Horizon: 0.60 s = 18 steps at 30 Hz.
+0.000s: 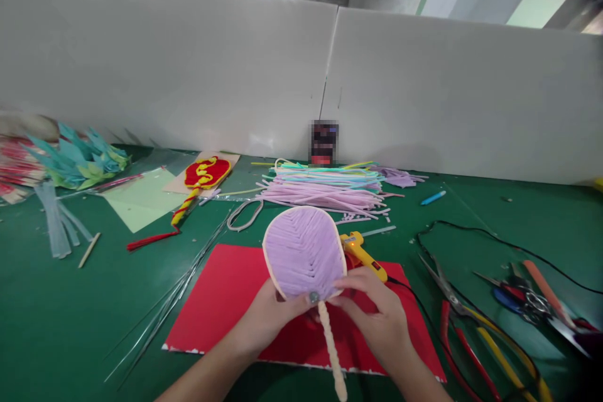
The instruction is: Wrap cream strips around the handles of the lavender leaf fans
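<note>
A round fan (pixel 305 251) covered in lilac pipe cleaners, with a cream rim, is held up above the red board. Its cream twisted handle (pixel 332 352) slants down toward me. My left hand (pixel 271 314) grips the fan's lower left edge, thumb in front and the other fingers mostly hidden behind. At that thumb's tip shows a small shiny grey round spot (pixel 314 296), too small to name. On the lower right rim, my right hand (pixel 377 304) pinches the fan between thumb and fingers. A yellow glue gun (pixel 365 256) lies just behind my right hand.
Under my hands lies a red board (pixel 211 301). Behind it is a pile of pipe cleaners (pixel 325 188). Pliers (pixel 452 295) and scissors (pixel 537 304) lie at right, near a black cord. At left are a red-and-yellow fan (pixel 205 174) and thin wires (pixel 174 295).
</note>
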Available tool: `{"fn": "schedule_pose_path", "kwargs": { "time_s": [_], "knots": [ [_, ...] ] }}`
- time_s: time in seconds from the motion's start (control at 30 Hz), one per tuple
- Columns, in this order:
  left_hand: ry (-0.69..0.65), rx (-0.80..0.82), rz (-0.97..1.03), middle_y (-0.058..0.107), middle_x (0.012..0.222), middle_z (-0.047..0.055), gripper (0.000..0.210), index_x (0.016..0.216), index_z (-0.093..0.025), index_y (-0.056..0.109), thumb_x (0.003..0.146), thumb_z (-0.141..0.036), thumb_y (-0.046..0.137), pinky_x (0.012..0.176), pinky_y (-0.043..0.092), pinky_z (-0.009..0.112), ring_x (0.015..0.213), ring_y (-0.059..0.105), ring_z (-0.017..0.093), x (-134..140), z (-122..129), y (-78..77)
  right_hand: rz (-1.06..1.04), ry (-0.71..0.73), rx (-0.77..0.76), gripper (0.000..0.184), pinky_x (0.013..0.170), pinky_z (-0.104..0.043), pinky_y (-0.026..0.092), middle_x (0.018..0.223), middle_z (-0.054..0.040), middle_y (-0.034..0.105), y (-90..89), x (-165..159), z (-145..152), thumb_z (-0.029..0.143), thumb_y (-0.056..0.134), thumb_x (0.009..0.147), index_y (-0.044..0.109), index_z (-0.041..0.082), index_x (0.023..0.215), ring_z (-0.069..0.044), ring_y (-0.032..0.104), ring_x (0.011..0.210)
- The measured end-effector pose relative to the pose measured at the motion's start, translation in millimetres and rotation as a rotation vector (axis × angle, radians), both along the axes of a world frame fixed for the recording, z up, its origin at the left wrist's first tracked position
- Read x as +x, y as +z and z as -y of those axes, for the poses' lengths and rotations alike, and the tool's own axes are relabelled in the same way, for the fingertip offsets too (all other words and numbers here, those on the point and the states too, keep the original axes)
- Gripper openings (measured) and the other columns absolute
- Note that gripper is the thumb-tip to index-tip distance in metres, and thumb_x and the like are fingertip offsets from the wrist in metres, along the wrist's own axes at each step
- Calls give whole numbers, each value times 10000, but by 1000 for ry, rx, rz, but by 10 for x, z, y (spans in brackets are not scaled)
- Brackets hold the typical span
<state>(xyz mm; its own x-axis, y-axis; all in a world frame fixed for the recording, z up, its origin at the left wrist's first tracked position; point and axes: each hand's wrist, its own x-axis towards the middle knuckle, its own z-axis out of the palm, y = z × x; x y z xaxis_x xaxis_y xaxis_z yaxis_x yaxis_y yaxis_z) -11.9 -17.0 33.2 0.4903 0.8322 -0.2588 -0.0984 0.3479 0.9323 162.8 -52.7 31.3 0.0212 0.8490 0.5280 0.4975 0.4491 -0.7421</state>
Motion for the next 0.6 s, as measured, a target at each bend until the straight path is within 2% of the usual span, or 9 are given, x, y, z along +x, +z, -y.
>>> {"fn": "schedule_pose_path", "kwargs": {
  "time_s": [0.1, 0.27, 0.4, 0.6],
  "knots": [
    [-27, -2, -13, 678, 873, 97, 388, 1005, -122, 636, 677, -326, 664, 706, 500, 319, 719, 618, 186, -6, 2, 48, -4, 23, -14, 128, 632, -268, 507, 737, -11, 651, 4, 8, 0, 204, 659, 708, 651, 234, 832, -156, 605, 708],
    [-37, -13, -18, 685, 844, 103, 388, 989, -116, 647, 677, -347, 658, 690, 509, 324, 722, 625, 203, -10, 3, 88, 6, 35, -4, 142, 628, -269, 499, 734, -15, 643, 16, 13, 11, 192, 660, 711, 643, 232, 846, -153, 594, 708],
    [-29, -28, -21, 682, 886, 105, 400, 997, -122, 644, 669, -351, 664, 701, 509, 329, 743, 628, 209, -9, 11, 93, 8, 20, 19, 152, 616, -265, 494, 738, -13, 641, 17, 14, 15, 188, 665, 704, 645, 232, 848, -150, 592, 700],
    [-45, -28, -7, 685, 806, 104, 378, 960, -111, 658, 672, -356, 660, 699, 510, 339, 730, 629, 216, -1, 24, 59, 13, -9, 30, 127, 597, -279, 494, 724, -21, 639, 4, 9, 25, 217, 662, 707, 654, 232, 833, -159, 594, 688]
  ]
}}
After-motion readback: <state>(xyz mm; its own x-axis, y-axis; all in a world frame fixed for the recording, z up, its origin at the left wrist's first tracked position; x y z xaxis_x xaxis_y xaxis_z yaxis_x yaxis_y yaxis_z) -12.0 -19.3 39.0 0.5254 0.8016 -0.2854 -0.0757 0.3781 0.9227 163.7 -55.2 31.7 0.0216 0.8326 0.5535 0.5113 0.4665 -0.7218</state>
